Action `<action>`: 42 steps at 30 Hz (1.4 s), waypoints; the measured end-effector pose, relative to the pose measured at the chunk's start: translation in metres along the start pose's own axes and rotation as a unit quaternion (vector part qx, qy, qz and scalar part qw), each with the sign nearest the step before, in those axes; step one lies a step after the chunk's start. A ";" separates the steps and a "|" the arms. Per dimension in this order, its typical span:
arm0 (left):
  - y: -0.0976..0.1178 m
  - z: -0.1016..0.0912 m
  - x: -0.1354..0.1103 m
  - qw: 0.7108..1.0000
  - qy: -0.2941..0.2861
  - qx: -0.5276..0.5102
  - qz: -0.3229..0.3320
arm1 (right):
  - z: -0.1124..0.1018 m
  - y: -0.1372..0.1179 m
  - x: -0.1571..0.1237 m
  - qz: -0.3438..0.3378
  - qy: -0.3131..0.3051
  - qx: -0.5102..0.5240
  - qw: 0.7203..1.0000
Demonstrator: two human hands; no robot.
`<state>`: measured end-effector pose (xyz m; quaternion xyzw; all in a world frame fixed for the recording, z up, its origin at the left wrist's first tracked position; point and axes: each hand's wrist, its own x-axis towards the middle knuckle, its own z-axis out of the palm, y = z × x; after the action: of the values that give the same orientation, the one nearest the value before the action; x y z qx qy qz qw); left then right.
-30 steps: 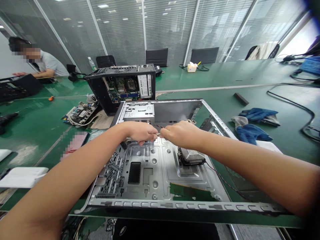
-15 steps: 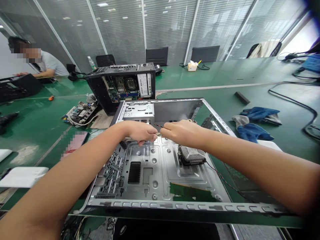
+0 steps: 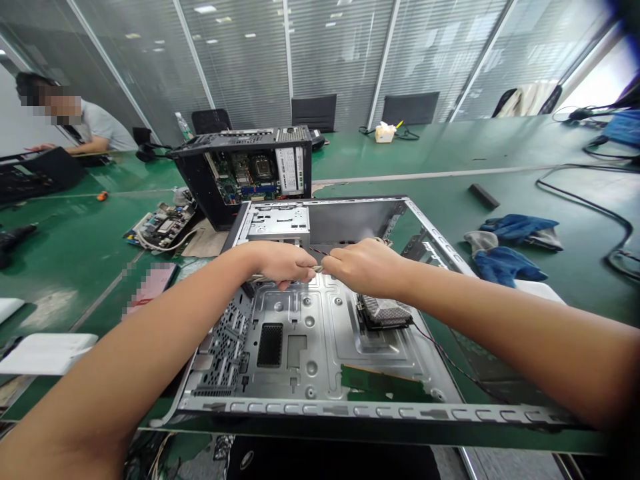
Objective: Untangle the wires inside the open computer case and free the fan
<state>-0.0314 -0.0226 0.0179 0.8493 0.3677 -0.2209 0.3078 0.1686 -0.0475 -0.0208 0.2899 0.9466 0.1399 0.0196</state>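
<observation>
An open silver computer case (image 3: 300, 333) lies flat on the green table in front of me, stripped of its board. My left hand (image 3: 283, 263) and my right hand (image 3: 363, 267) meet above its middle. Both are closed in a pinch on a thin pale cable (image 3: 316, 269) that runs between them. A finned heatsink with a fan (image 3: 384, 311) rests inside the case just below my right wrist, and a thin red and black wire trails from it. A green memory stick (image 3: 380, 383) lies near the case's front edge.
A second, black computer case (image 3: 245, 173) with its board fitted stands behind. A loose circuit board (image 3: 163, 227) lies to its left. Blue gloves (image 3: 510, 247) and black cables (image 3: 600, 207) are at the right. A seated person (image 3: 75, 127) works at the far left. White pads (image 3: 45, 353) lie at the left edge.
</observation>
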 end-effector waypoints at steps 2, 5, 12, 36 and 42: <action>0.001 0.000 0.000 1.000 0.003 0.007 -0.001 | -0.001 -0.001 0.001 0.011 -0.013 0.019 1.000; 0.000 0.001 0.000 1.000 0.006 0.014 -0.001 | -0.001 -0.002 0.002 0.030 -0.021 0.043 0.998; -0.002 0.001 0.002 1.000 0.008 0.017 -0.007 | -0.001 -0.004 0.004 0.061 -0.026 0.103 0.992; 0.006 0.001 0.001 1.000 0.002 0.029 -0.011 | 0.001 -0.002 0.008 0.067 -0.047 0.181 0.980; 0.003 0.003 0.003 0.999 -0.006 0.040 -0.009 | 0.000 0.002 0.010 0.070 -0.082 0.313 0.944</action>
<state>-0.0272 -0.0247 0.0151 0.8560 0.3644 -0.2438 0.2740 0.1612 -0.0406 -0.0195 0.3574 0.9151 -0.1866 -0.0048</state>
